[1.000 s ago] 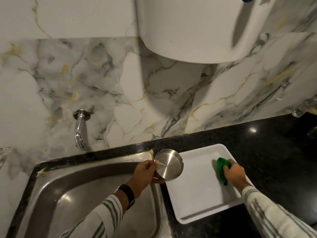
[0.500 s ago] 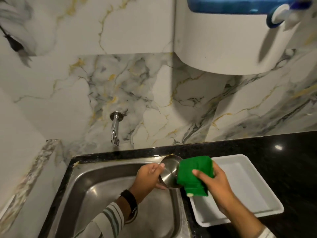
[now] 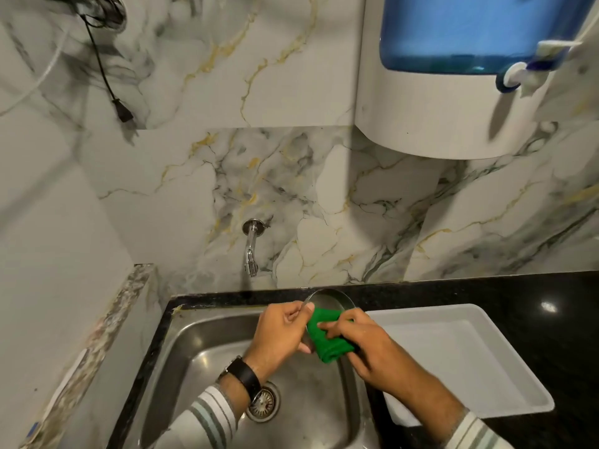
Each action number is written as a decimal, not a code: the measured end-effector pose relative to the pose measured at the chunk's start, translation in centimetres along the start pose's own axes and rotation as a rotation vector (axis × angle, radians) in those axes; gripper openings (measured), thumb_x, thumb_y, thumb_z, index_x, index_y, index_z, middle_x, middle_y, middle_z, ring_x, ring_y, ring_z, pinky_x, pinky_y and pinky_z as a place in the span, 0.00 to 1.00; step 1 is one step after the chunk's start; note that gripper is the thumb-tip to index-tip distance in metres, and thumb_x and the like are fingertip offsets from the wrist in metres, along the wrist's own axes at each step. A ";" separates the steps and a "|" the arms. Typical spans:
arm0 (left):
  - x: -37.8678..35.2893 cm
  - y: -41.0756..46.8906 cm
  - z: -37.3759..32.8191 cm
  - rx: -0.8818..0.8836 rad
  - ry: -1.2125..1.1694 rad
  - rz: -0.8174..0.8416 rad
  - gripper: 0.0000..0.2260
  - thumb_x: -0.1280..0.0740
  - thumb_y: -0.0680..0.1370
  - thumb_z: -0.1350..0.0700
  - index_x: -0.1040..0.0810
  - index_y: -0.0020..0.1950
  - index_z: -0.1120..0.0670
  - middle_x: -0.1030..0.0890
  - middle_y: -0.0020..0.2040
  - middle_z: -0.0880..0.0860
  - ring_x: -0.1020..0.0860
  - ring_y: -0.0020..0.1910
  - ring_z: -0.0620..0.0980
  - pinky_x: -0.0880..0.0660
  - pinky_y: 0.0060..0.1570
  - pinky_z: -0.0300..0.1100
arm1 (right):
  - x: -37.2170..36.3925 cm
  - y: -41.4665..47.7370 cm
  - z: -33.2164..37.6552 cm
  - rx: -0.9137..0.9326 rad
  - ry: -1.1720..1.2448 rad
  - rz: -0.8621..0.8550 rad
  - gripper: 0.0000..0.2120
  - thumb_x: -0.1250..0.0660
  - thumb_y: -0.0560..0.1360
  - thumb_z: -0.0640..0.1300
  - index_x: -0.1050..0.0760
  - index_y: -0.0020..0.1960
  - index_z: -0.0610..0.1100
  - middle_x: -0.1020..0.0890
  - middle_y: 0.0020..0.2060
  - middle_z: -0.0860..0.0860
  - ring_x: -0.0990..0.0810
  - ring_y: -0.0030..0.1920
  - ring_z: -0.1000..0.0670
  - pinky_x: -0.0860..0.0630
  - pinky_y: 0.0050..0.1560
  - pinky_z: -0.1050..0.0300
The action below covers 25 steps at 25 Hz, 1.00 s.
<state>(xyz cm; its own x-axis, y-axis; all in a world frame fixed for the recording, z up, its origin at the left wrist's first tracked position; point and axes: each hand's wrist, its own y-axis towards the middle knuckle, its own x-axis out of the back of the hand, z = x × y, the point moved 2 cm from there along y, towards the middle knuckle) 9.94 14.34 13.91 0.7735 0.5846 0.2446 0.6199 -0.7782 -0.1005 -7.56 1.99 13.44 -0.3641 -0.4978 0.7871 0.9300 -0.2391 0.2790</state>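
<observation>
A small round steel bowl (image 3: 334, 299) is tilted on its edge above the steel sink (image 3: 207, 345). My left hand (image 3: 281, 332) grips its left rim, thumb on top. My right hand (image 3: 363, 341) holds a folded green scrub cloth (image 3: 325, 338) and presses it into the bowl's open side. The cloth and my hands hide most of the bowl.
A white tray (image 3: 460, 354) lies on the black counter (image 3: 518, 290) right of the sink. A wall tap (image 3: 251, 251) sticks out above the basin, whose drain (image 3: 263, 404) shows below my left wrist. A water purifier (image 3: 453, 69) hangs top right, and a black plug (image 3: 124, 113) dangles top left.
My right hand lifted the green cloth off the white tray, carried it left and pushed it into the bowl. The camera tilted up, so hands sit lower in view.
</observation>
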 end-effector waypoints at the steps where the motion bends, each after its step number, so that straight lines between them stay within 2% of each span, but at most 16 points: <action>1: 0.3 -0.5 -0.3 -0.003 0.011 -0.005 0.14 0.33 0.85 0.50 0.11 0.53 0.57 0.13 0.39 0.61 0.10 0.38 0.53 0.12 0.35 0.48 | 0.4 -0.1 0.4 0.059 -0.063 0.047 0.19 0.34 0.77 0.45 0.24 0.66 0.58 0.24 0.62 0.54 0.21 0.63 0.57 0.22 0.63 0.63; 2: 0.4 -1.1 -0.5 -0.003 0.009 -0.004 0.14 0.33 0.85 0.51 0.11 0.53 0.58 0.15 0.36 0.58 0.11 0.37 0.51 0.12 0.37 0.50 | 0.7 0.1 0.5 0.113 -0.180 0.042 0.17 0.34 0.79 0.46 0.24 0.66 0.58 0.23 0.63 0.55 0.21 0.62 0.56 0.21 0.61 0.61; 4: 0.0 -1.9 -0.9 -0.014 -0.003 0.022 0.14 0.33 0.85 0.53 0.11 0.52 0.59 0.20 0.31 0.48 0.13 0.34 0.47 0.11 0.39 0.54 | 0.8 0.7 1.2 0.239 -0.526 -0.073 0.16 0.37 0.79 0.47 0.21 0.66 0.53 0.19 0.65 0.54 0.20 0.60 0.51 0.18 0.57 0.56; 5: -0.2 -2.1 -1.0 -0.028 -0.003 0.043 0.13 0.33 0.85 0.53 0.11 0.52 0.59 0.23 0.28 0.44 0.14 0.32 0.46 0.11 0.40 0.54 | 0.7 1.1 1.7 0.222 -0.630 -0.124 0.17 0.37 0.79 0.46 0.21 0.67 0.50 0.17 0.66 0.52 0.19 0.60 0.47 0.18 0.57 0.53; 6: -0.3 -2.3 -1.2 -0.042 0.000 0.062 0.13 0.33 0.85 0.53 0.12 0.51 0.59 0.26 0.27 0.43 0.15 0.32 0.45 0.11 0.40 0.54 | 0.5 1.5 2.1 0.121 -0.632 -0.161 0.20 0.35 0.78 0.45 0.22 0.69 0.48 0.18 0.67 0.50 0.19 0.61 0.45 0.18 0.58 0.52; 8: 0.1 -2.3 -1.6 -0.050 0.016 0.073 0.15 0.33 0.85 0.52 0.14 0.49 0.61 0.26 0.27 0.46 0.13 0.32 0.48 0.11 0.39 0.52 | 0.2 1.7 2.5 -0.119 -0.407 -0.185 0.29 0.29 0.76 0.41 0.27 0.77 0.49 0.21 0.67 0.48 0.22 0.65 0.46 0.21 0.66 0.53; 9: 0.5 -2.3 -1.7 -0.044 0.031 0.069 0.16 0.33 0.85 0.51 0.15 0.49 0.62 0.22 0.29 0.52 0.12 0.33 0.51 0.12 0.38 0.51 | -0.1 1.3 2.5 -0.170 -0.217 -0.154 0.32 0.29 0.75 0.37 0.28 0.78 0.50 0.22 0.66 0.49 0.22 0.66 0.48 0.23 0.69 0.55; 11: 1.3 -2.2 -1.6 -0.022 0.061 0.064 0.17 0.34 0.86 0.49 0.14 0.49 0.62 0.16 0.37 0.63 0.10 0.35 0.57 0.14 0.34 0.47 | -0.3 0.7 2.3 -0.091 0.027 -0.085 0.32 0.31 0.74 0.31 0.24 0.75 0.51 0.22 0.65 0.50 0.23 0.67 0.53 0.26 0.73 0.58; 13: 1.6 -2.0 -1.2 -0.020 0.104 0.059 0.18 0.34 0.86 0.49 0.15 0.48 0.62 0.14 0.41 0.67 0.11 0.34 0.60 0.16 0.36 0.53 | -0.2 0.0 2.6 0.048 0.068 0.010 0.30 0.30 0.75 0.31 0.22 0.72 0.52 0.21 0.65 0.50 0.22 0.67 0.54 0.26 0.72 0.62; 15: 1.3 -1.9 -0.7 -0.037 0.155 0.072 0.18 0.34 0.86 0.49 0.15 0.49 0.62 0.14 0.42 0.67 0.11 0.32 0.58 0.15 0.36 0.56 | -0.4 -0.1 2.3 0.205 -0.216 0.067 0.26 0.27 0.75 0.35 0.21 0.71 0.51 0.20 0.66 0.51 0.22 0.66 0.52 0.24 0.68 0.58; 17: 0.6 -1.8 -0.5 -0.056 0.185 0.080 0.16 0.34 0.86 0.48 0.15 0.51 0.60 0.13 0.41 0.66 0.11 0.32 0.56 0.15 0.33 0.49 | -0.9 0.2 2.1 0.347 -0.715 0.002 0.18 0.30 0.78 0.41 0.21 0.68 0.46 0.17 0.66 0.48 0.19 0.61 0.45 0.20 0.60 0.50; 18: 0.3 -1.6 -0.5 -0.061 0.180 0.076 0.16 0.34 0.86 0.49 0.15 0.51 0.60 0.14 0.39 0.66 0.11 0.32 0.57 0.15 0.31 0.45 | -0.9 0.6 2.1 0.322 -0.866 -0.060 0.15 0.33 0.79 0.43 0.20 0.65 0.45 0.16 0.64 0.46 0.18 0.57 0.43 0.19 0.54 0.47; 20: -0.1 -0.6 -0.8 -0.047 0.133 0.041 0.18 0.34 0.85 0.50 0.19 0.44 0.62 0.20 0.33 0.62 0.11 0.34 0.61 0.15 0.31 0.42 | -0.3 1.9 2.4 0.128 -1.010 -0.156 0.15 0.37 0.78 0.44 0.18 0.62 0.43 0.13 0.58 0.45 0.17 0.51 0.42 0.19 0.46 0.46; 21: -0.3 0.1 -1.1 -0.036 0.118 0.017 0.19 0.34 0.85 0.51 0.22 0.40 0.62 0.22 0.32 0.59 0.11 0.34 0.61 0.16 0.30 0.40 | -0.1 2.6 2.5 -0.016 -1.006 -0.120 0.15 0.37 0.78 0.43 0.19 0.61 0.43 0.13 0.55 0.45 0.17 0.51 0.42 0.20 0.46 0.46; 23: -0.5 1.4 -1.5 -0.051 0.195 -0.037 0.20 0.34 0.85 0.51 0.25 0.34 0.56 0.23 0.30 0.55 0.15 0.28 0.52 0.22 0.27 0.31 | 0.0 3.5 2.5 -0.305 -0.825 -0.028 0.13 0.35 0.79 0.46 0.23 0.62 0.44 0.13 0.53 0.46 0.18 0.54 0.41 0.19 0.47 0.46; 25: -0.8 2.1 -1.7 -0.101 0.311 -0.075 0.20 0.35 0.85 0.52 0.25 0.33 0.54 0.24 0.29 0.50 0.25 0.24 0.42 0.31 0.24 0.26 | 0.7 4.1 1.8 -0.561 -0.520 -0.053 0.15 0.35 0.80 0.53 0.22 0.60 0.44 0.14 0.51 0.45 0.16 0.53 0.41 0.19 0.48 0.49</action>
<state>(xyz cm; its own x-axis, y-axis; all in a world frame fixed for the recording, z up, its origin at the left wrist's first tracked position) 10.41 11.85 15.17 0.6396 0.5548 0.5321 0.6452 -0.7637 0.0209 -3.89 2.16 16.12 -0.2080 -0.0511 0.9768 0.6970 -0.7084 0.1114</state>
